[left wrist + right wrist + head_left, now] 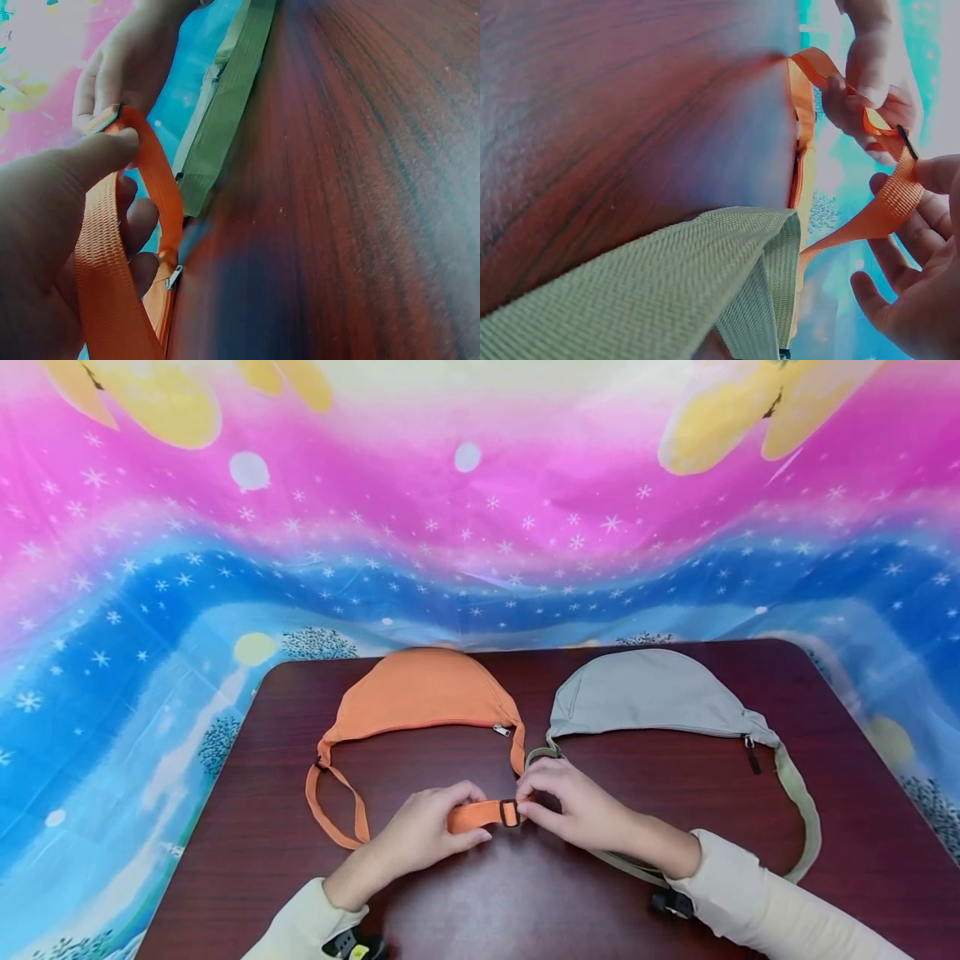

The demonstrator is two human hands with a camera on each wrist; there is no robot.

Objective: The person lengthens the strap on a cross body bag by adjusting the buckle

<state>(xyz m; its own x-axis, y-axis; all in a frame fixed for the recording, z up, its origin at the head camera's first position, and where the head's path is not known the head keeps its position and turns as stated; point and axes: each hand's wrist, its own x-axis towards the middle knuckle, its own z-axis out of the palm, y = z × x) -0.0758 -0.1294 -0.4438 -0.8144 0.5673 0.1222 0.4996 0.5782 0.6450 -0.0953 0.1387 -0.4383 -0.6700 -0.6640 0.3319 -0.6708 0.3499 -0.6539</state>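
Note:
An orange crescent-shaped waist bag (423,689) lies on the table, its zipper edge facing me. My left hand (427,827) holds its orange webbing strap (474,816) between thumb and fingers. Just right of those fingertips sits a black slide buckle (510,813), raised over the table. My right hand (577,806) pinches the strap at the buckle's right side, thumb right by the frame in the right wrist view. From there the strap (889,206) runs back past the curved fingers to the bag. The left thumb (112,154) presses on the strap below the buckle.
A grey-green bag (648,693) of the same shape lies at the right, its green strap (806,827) looping toward me and passing under the right forearm. A loop of orange strap (330,814) rests at the left. Behind the dark wooden table (247,827) hangs a printed cloth (465,527).

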